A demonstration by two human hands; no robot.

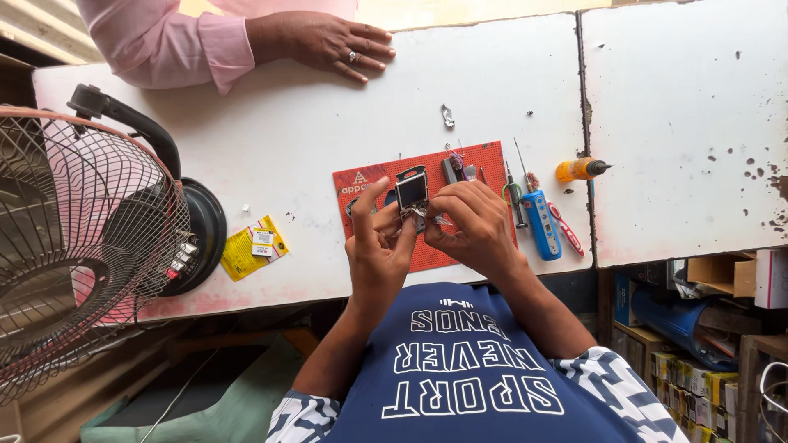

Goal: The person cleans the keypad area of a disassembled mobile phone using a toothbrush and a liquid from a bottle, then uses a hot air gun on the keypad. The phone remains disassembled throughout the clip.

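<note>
Head view: your left hand (376, 246) and right hand (474, 226) are both closing on one small phone part with a screen (412, 193), held up just over the red work mat (460, 164). The left fingers are pinching its left edge and lower corner, thumb raised beside it; the right fingertips are working at the bottom edge, curled in tight. I cannot tell if the right hand is also holding a tiny tool or piece.

Handling, as I judge it: the part is looking light, thin, stiff, and prob. fragile at the glass and any ribbon under it. You are better gripping it by the side frame, not pressing on the screen face. It is small, so it may be slipping easily btw. the fingertips.

Count, going outward: 1 mat on the white table (673, 123), w/ a few small bits on it, too small to name. Right of the mat, 1 blue screwdriver (542, 223), 1 red-handled tool (566, 231), 1 orange-handled tool (579, 169), approx. 2 thin picks. 1 yellow packet (254, 246) is lying left, near 1 fan (82, 246). 1 other person's hand (328, 43), pink sleeve, is resting flat at the far edge.
</note>
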